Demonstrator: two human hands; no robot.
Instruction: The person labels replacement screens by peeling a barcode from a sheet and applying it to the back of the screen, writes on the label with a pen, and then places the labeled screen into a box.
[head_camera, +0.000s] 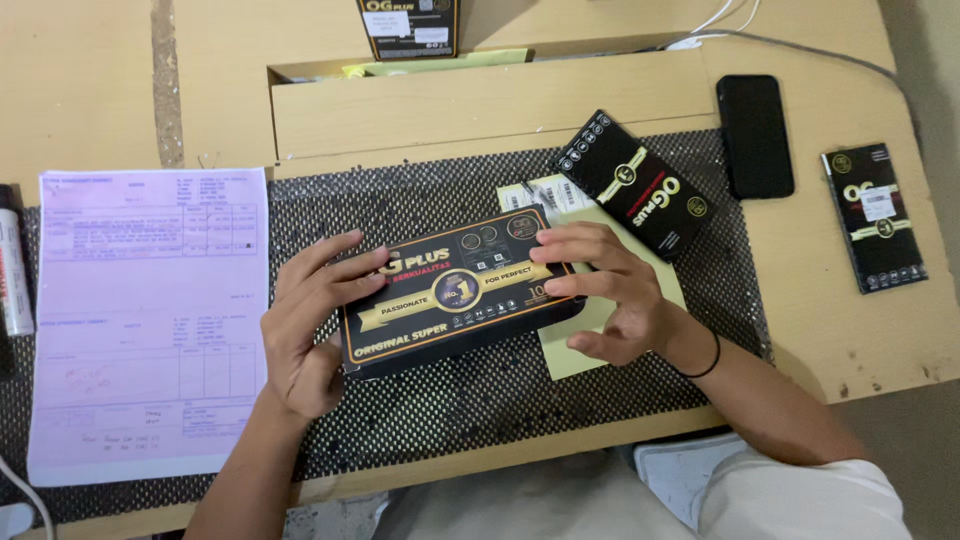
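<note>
Black and gold box (460, 295) held flat at both ends over the mesh mat (420, 200).

We find its long axis running left to right, right end tilted slightly away. Our left hand (305, 335) clasps the left end, fingers (345, 270) curled over its top; our right hand (610, 290) grips the right end. Both are equally near. A pink form (150, 320) lies left on the desk (850, 330), a phone (755, 135) far right.

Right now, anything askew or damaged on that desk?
No damage visible. The small black box lies skewed, overhanging the mesh mat. Left hand and right hand hold the large black box slightly tilted.
</note>
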